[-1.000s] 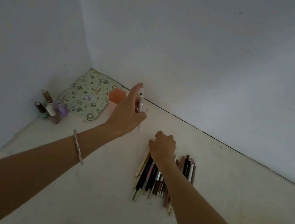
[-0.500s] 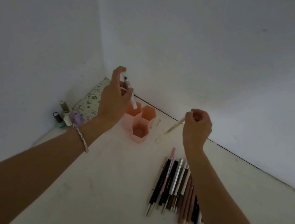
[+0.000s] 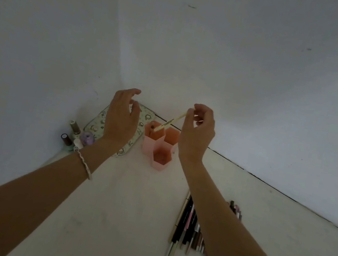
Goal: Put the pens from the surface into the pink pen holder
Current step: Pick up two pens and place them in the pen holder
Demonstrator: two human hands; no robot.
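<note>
The pink pen holder (image 3: 149, 144), made of three hexagonal tubes, stands on the pale surface near the wall corner. My right hand (image 3: 196, 132) pinches the top of a cream pen (image 3: 170, 123), tilted with its lower tip at the mouth of the back-left tube. One pen end shows inside that tube. To the left of the holder my left hand (image 3: 122, 119) hovers with fingers spread, holding nothing. A row of several pens (image 3: 188, 223) lies on the surface at the lower right, partly hidden under my right forearm.
A patterned pouch (image 3: 142, 118) lies flat in the corner behind my left hand. Small bottles (image 3: 72, 133) and a purple-capped item (image 3: 87, 138) stand at its left. Two white walls (image 3: 241, 73) meet just behind the holder.
My left hand has let go of its white pen, which now sits in the back-left tube. My right hand has carried the cream pen left to the holder. The view has tilted.
</note>
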